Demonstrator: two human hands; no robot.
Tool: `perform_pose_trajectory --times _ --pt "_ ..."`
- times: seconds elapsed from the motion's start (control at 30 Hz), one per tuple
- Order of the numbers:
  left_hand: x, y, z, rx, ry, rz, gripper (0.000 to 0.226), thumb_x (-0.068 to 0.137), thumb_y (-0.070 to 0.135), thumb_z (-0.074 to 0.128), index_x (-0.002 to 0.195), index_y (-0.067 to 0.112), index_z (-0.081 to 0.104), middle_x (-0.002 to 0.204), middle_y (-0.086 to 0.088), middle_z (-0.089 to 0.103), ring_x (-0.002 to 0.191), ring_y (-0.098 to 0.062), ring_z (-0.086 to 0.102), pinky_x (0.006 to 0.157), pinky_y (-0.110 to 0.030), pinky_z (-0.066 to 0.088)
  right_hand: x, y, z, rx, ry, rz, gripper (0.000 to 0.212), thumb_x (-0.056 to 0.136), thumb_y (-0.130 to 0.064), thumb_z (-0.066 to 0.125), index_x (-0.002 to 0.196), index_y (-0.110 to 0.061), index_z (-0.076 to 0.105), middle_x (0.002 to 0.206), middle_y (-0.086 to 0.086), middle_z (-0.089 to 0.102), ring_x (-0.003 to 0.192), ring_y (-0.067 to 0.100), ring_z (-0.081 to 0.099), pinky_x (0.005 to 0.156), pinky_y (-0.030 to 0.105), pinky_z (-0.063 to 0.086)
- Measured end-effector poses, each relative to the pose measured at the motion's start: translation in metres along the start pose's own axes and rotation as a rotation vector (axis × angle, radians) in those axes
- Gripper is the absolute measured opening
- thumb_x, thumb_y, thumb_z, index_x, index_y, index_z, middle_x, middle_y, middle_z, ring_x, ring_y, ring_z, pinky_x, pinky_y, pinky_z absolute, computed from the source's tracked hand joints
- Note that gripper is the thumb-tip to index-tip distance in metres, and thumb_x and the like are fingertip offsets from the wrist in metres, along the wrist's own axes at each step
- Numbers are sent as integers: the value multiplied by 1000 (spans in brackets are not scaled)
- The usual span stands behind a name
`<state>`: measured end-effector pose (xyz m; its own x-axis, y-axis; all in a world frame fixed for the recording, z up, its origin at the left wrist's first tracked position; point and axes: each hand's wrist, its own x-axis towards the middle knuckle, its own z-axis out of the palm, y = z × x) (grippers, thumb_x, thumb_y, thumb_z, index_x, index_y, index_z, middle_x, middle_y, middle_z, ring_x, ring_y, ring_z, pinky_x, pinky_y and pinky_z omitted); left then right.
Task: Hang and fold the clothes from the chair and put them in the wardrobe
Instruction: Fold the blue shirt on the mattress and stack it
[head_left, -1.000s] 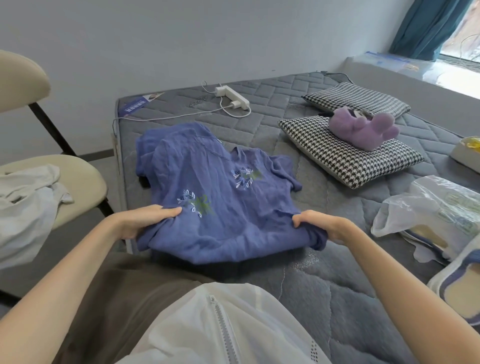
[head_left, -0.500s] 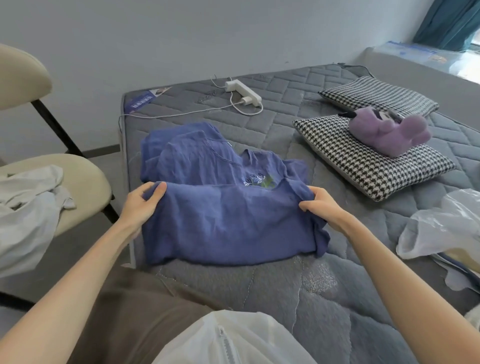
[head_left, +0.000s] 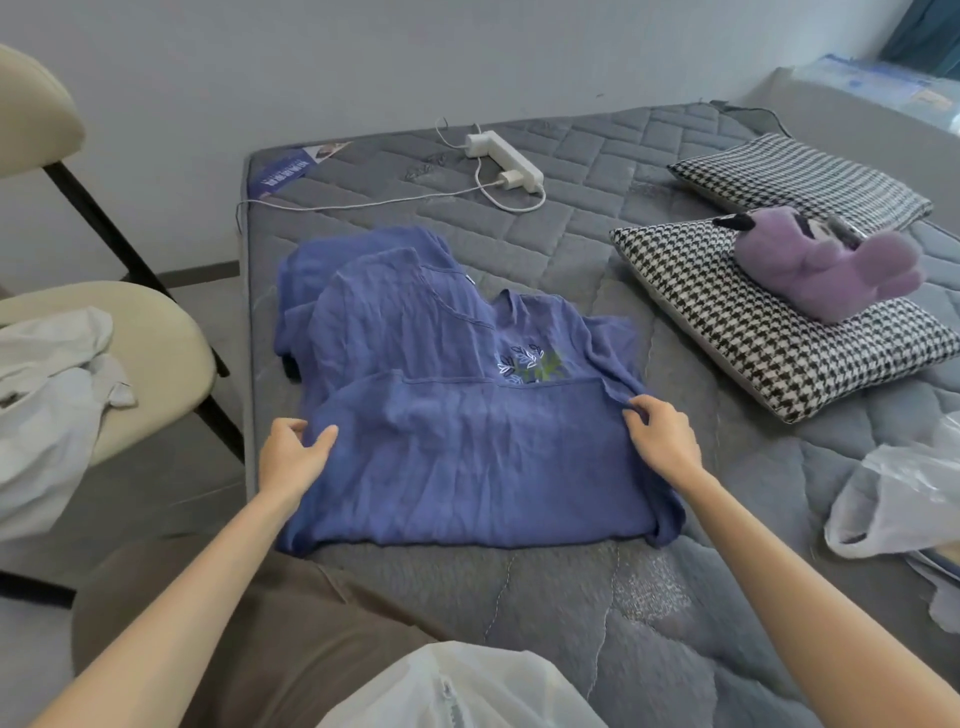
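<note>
On the mattress (head_left: 571, 249): shirt (head_left: 467, 457), illegible blue label (head_left: 285, 174)

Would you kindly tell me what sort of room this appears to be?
Most likely a bedroom: a grey quilted mattress with a blue shirt spread on it, and two checked pillows, one with a purple plush toy on it.

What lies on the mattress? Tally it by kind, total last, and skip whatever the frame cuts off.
Blue shirt: 1
Houndstooth pillows: 2
Purple plush toy: 1
White power strip: 1
White charger: 1
Total: 6
</note>
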<state>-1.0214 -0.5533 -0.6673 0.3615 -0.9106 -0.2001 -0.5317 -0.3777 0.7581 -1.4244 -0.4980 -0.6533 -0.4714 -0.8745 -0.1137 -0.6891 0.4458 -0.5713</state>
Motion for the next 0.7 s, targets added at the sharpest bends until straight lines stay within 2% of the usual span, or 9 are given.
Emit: perform_pose_trajectory --times 0.1,0.23,0.3,0.4,0.5,0.6,0.7 --pt "-1 7 -3 -23 90 60 29 93 20 58 112 -2 53 110 -19 60 103 -37 57 82 -38 42 1 -1 -6 34 33 3 27 98 -28 48 122 -23 61 117 8 65 109 33 57 74 32 38" --pt "-15 23 -2 196 192 165 41 92 20 59 128 4 47 133 -20 43 123 -39 42 99 -50 34 -4 7 -4 119 -24 34 29 91 -33 62 117 -21 60 106 0 63 106 25 59 77 29 39" --pt "-26 29 7 298 177 327 45 91 21 59 132 6 46 137 -18 40 127 -38 38 102 -52 32 -11 9 -4 167 18 51 33 88 -33 65 117 -18 58 104 -3 62 105 22 59 80 29 39" --pt "-47 39 34 419 -45 516 50 95 27 53 140 10 41 148 -15 33 137 -35 29 109 -52 27 -24 13 -5 270 77 129 51 86 -36 67 127 -14 47 115 1 60 111 24 57 90 34 42" --pt "-76 51 71 513 -347 523 55 100 40 38 151 31 21 160 -6 2 147 -30 -3 115 -57 4 -39 19 -3 325 128 230 73 85 -41 67 140 -8 31 134 12 49 125 31 46 104 42 38" --pt "-105 58 100 607 -554 532 56 100 50 28 150 45 3 158 2 -22 144 -31 -24 109 -64 -10 -58 29 0 316 137 337 70 89 -42 61 136 1 33 140 19 42 130 37 38 107 45 35" --pt "-125 48 117 681 -612 543 61 96 60 24 148 49 -7 155 2 -30 141 -34 -29 106 -68 -12 -74 42 1 274 51 401 61 93 -48 52 125 4 44 130 20 50 124 39 44 100 44 39"
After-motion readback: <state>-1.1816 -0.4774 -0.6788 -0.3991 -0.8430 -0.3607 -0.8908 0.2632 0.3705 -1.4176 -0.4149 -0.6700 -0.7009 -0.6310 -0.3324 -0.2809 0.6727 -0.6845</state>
